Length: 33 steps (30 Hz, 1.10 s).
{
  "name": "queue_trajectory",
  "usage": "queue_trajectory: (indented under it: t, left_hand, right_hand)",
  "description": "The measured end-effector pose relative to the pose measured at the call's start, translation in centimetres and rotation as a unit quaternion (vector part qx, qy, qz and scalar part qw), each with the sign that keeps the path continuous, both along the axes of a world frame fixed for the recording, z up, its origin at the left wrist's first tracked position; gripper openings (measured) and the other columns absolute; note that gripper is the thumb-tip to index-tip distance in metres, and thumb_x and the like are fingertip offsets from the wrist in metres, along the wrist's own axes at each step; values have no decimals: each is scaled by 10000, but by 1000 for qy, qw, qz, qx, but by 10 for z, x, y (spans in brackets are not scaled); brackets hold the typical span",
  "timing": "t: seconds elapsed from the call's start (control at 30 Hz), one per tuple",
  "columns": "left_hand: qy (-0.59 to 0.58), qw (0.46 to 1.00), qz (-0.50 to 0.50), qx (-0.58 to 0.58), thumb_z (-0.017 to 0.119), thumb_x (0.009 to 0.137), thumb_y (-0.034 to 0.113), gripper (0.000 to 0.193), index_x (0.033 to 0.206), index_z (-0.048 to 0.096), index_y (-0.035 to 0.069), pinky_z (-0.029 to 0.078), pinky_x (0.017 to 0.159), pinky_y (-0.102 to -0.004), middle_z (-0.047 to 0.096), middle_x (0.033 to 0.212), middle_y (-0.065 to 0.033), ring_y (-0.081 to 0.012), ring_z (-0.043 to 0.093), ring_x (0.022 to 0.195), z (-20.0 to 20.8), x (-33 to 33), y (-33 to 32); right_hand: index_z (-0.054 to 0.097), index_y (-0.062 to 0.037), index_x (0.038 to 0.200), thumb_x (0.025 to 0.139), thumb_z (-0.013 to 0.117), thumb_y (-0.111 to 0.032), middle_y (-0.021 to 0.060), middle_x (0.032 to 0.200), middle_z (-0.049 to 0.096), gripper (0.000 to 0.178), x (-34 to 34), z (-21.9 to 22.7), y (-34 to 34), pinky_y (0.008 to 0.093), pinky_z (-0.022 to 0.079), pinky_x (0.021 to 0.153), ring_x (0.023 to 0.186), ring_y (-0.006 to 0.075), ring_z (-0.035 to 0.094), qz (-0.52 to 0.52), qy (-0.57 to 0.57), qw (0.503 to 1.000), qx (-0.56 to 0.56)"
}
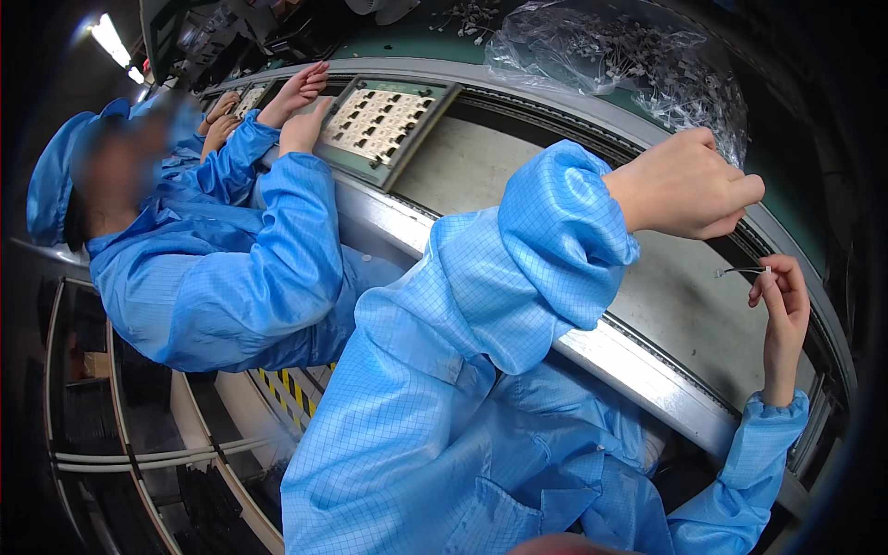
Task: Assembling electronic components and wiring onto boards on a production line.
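My right hand is raised at the right, over the conveyor. Between its thumb and fingertips it pinches a short dark cable with small pale connectors at its ends. My left hand reaches across the conveyor, its back toward me and its fingers curled closed; whatever they hold, if anything, is hidden. Just beyond that hand lies a clear plastic bag full of small cables with pale connectors.
The conveyor runs from upper left to lower right, edged by a shiny metal rail. A framed panel of pale boards rests on it. A blue-clad co-worker has both hands by that panel. Loose cables lie on the green bench.
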State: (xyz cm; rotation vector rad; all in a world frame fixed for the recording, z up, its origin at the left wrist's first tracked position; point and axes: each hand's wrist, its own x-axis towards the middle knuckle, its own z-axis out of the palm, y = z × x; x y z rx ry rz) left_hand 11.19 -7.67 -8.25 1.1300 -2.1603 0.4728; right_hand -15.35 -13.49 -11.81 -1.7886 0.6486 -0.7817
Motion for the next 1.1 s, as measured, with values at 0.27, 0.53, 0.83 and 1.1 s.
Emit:
queue_trajectory:
  t: [0.27,0.53,0.83,1.1]
  left_hand:
    - [164,962,119,-185,657,775,92,135,905,624,76,498,606,-447,682,762,-116,-327,663,618,98,56,51]
    - [211,731,642,96,613,865,252,498,1220,462,-63,506,919,-519,668,1093,-335,-499,636,1053,51,255,149]
    - [220,651,672,277,539,872,377,559,1144,670,-93,459,1033,-479,631,1228,-318,-453,597,1189,11,318,148]
    - [355,703,491,373,583,899,387,506,1072,668,-81,509,910,-408,706,1051,-268,-362,679,1050,63,286,178]
  right_hand:
    - [609,-42,1116,1005,569,-161,-10,772,532,168,24,65,39,213,392,677,728,61,499,-25,-31,999,-1]
    - [605,-42,1110,995,575,-146,-14,779,545,157,6,61,37,215,406,668,725,64,521,13,-68,998,-5]
    - [608,-30,1101,988,585,-146,-13,813,554,164,3,67,37,215,416,678,753,64,545,4,-93,996,2]
    - [619,-37,1104,991,579,-171,-7,810,575,179,75,167,79,211,439,715,764,63,550,1,-56,998,-18]
